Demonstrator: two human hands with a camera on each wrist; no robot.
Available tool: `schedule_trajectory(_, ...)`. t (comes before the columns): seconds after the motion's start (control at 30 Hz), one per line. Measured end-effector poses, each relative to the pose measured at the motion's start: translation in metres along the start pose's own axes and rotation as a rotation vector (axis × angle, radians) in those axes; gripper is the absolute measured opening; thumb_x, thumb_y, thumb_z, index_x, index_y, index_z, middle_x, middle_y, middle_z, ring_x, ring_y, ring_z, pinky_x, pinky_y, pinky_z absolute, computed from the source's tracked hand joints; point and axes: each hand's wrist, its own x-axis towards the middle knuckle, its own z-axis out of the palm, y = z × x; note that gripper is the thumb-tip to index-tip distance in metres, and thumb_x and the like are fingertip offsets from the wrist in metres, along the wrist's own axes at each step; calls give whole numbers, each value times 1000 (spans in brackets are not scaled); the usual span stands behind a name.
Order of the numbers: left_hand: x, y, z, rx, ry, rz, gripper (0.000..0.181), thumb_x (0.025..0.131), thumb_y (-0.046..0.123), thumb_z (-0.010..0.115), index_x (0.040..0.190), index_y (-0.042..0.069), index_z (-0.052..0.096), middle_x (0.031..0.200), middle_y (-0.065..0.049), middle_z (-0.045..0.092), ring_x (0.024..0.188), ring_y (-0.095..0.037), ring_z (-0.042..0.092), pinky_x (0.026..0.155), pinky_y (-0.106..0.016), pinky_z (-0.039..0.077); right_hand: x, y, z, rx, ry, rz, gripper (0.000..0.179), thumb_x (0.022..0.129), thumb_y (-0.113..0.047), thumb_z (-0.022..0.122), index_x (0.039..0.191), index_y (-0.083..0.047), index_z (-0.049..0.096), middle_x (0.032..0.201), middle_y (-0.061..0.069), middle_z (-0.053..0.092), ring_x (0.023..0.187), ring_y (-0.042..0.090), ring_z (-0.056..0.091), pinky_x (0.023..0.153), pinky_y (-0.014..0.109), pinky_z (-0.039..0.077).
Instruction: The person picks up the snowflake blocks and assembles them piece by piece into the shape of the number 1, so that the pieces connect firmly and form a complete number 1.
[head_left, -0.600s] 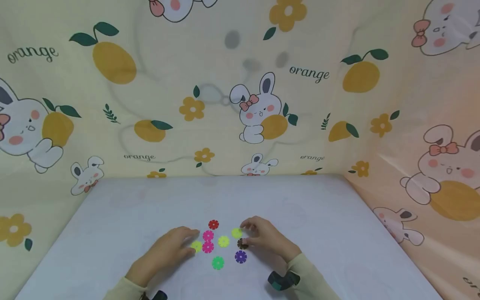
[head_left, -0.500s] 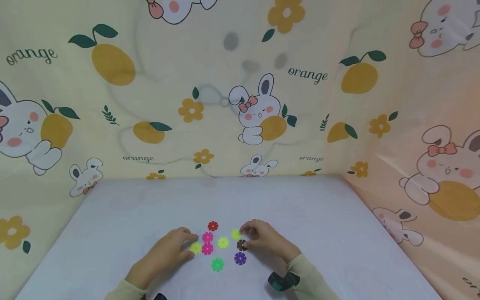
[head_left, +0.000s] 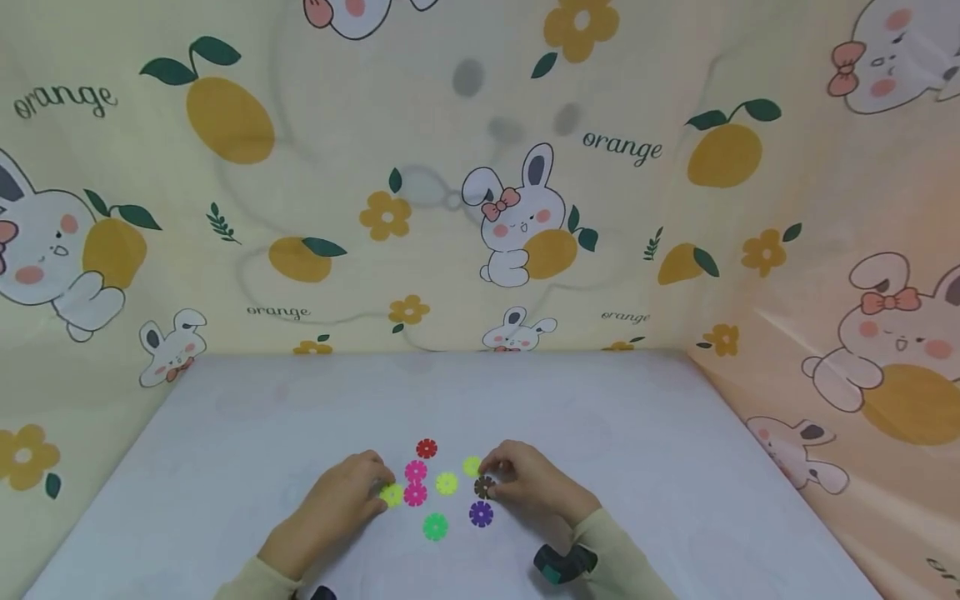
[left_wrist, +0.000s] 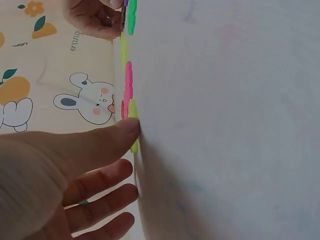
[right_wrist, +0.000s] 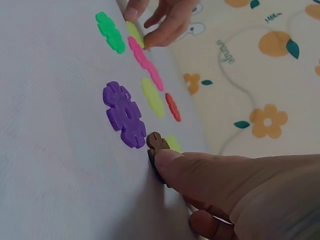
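Between finger and thumb my left hand (head_left: 341,493) pinches a yellow notched plastic disc (head_left: 392,495) by its edges; in the left wrist view the thumb (left_wrist: 129,131) covers part of that disc. My right hand (head_left: 536,479) pinches a brown notched disc (head_left: 483,487), its thumb (right_wrist: 175,162) pressing on the face in the right wrist view. A second yellow disc (head_left: 472,466) lies right at the right fingertips, partly covered. Just below the brown disc is a purple disc (head_left: 482,514). Two touching pink discs (head_left: 416,483) lie right beside the left hand's yellow disc.
Another yellow disc (head_left: 447,483) lies midway between the hands. A red disc (head_left: 427,448) is farther back and a green disc (head_left: 435,527) nearer the front. All rest on a white tabletop (head_left: 600,400), with a printed cloth (head_left: 435,117) behind and at both sides.
My left thumb and finger have closed in on the yellow disc's edges. My right hand has stayed nearly in place at the brown disc. The head view has shifted slightly.
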Motion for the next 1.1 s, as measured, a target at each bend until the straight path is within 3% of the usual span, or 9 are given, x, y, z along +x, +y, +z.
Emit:
schedule_trajectory(0.2,-1,-1,-1,-27,25,34,31,75,7,87,100,11,69,100,1,68,99,-19,63,93,-45,55,0,-3,0,-57,-1,-9,21,83,-9,80,101,-16,71,102,-4,67,99,14,59,91,36,53)
schedule_trajectory(0.4,1,-1,-5,-68,-6,-25,25,81,6,83,94,18,66,81,8,60,78,-11,51,75,-34,51,1,-6,-2,-1,-35,-31,17,89,-6,75,95,-14,62,89,-3,64,81,12,55,72,24,48)
schedule_trajectory(0.53,4,-1,-10,-104,-6,-42,15,86,9,79,96,17,71,82,8,62,77,-10,51,74,-32,50,1,-7,-4,6,-20,-52,10,95,-10,69,97,-15,61,88,-3,64,80,10,56,70,23,48)
schedule_trajectory(0.67,7,1,-20,-152,19,12,9,89,11,76,95,16,71,84,8,66,78,-8,54,74,-30,52,4,-11,-6,56,10,-76,6,99,-14,65,104,-14,63,91,0,69,78,11,60,68,23,49)
schedule_trajectory(0.8,8,7,-36,-211,33,88,5,94,11,70,95,14,66,85,5,68,78,-8,59,71,-26,52,7,-22,-9,145,47,-96,13,101,-15,62,114,-14,62,84,8,70,66,8,56,59,21,46)
schedule_trajectory(0.9,8,14,-45,-267,48,109,4,98,11,65,99,13,63,84,2,69,76,-11,62,68,-23,51,9,-33,-12,180,94,-127,19,101,-15,61,121,-13,61,82,11,68,64,9,53,57,21,45)
schedule_trajectory(1.1,9,30,-45,-329,150,144,11,98,12,65,109,14,65,79,7,69,67,-5,59,63,-20,49,3,-51,-17,225,185,-161,24,101,-16,62,125,-14,63,83,11,68,71,18,62,64,28,54)
